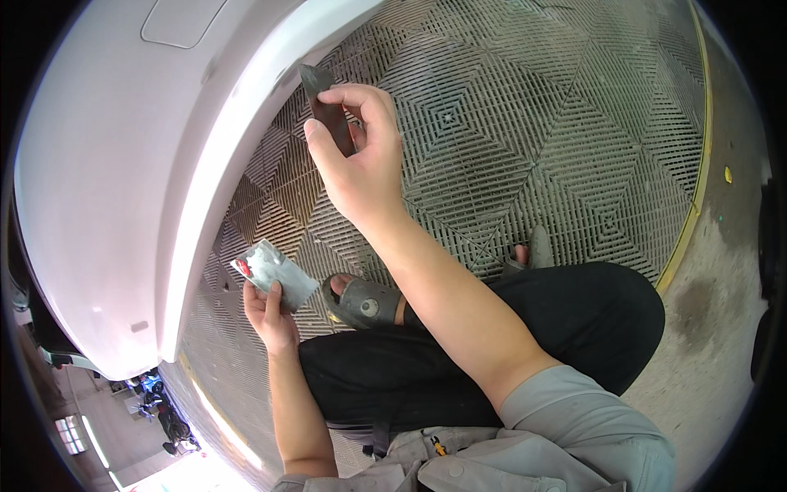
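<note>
My right hand (pixel 367 160) pinches a dark flat putty spreader (pixel 332 121) between thumb and fingers. Its grey-smeared tip lies by the lower edge of the white car body panel (pixel 123 164); whether the two touch, I cannot tell. Lower and to the left, my left hand (pixel 275 321) grips a flat mixing plate (pixel 288 289), thumb on top. Pale grey paste (pixel 269 266) covers part of this plate, with a small red dab (pixel 243 268) at its left corner.
Beneath me is a slatted plastic grating floor (pixel 492 123), with a yellow edge strip (pixel 693 221) on the right and concrete past it. My bent knees and sandals (pixel 369 303) are close under both arms. Parked two-wheelers (pixel 168 414) stand far off at lower left.
</note>
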`<state>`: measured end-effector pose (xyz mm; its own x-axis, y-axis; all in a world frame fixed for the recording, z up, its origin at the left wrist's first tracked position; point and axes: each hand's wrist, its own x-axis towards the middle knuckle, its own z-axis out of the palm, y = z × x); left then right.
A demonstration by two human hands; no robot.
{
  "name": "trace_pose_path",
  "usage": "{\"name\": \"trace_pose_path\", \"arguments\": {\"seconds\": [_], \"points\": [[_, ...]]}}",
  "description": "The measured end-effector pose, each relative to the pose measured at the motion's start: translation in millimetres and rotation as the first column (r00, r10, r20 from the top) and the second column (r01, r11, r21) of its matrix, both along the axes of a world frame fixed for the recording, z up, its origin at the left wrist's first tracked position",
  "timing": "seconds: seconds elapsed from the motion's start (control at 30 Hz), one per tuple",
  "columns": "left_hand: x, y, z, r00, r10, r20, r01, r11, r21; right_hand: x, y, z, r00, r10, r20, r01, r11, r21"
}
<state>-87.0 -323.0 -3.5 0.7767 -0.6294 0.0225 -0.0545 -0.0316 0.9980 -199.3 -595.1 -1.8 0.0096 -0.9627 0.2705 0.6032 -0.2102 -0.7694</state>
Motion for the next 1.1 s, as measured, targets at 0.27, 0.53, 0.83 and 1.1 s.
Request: {"name": "trace_pose_path", "arguments": {"seconds": [0.27, 0.53, 0.83, 1.1], "points": [[4.0, 2.0, -4.4, 1.000, -0.015, -0.015, 0.015, 1.000, 0.008, -1.2, -5.3, 11.4, 0.970, 0.178, 0.164, -0.198, 0.973, 0.115], [3.5, 1.6, -4.4, 1.000, -0.017, -0.016, 0.017, 1.000, -0.001, 11.1, 15.4, 4.5, 0.999, 0.006, -0.041, -0.011, 0.991, -0.135], [1.5, 2.3, -3.7, 1.000, 0.009, -0.007, -0.009, 1.000, -0.019, 4.5, -3.0, -8.5, 0.999, -0.042, -0.018, 0.041, 0.998, -0.054], [0.4, 1.2, -1.7, 1.000, 0.001, -0.025, -0.001, 1.000, -0.016, 7.1, -0.9, 1.4, 1.000, 0.003, -0.012, -0.004, 0.996, -0.086]]}}
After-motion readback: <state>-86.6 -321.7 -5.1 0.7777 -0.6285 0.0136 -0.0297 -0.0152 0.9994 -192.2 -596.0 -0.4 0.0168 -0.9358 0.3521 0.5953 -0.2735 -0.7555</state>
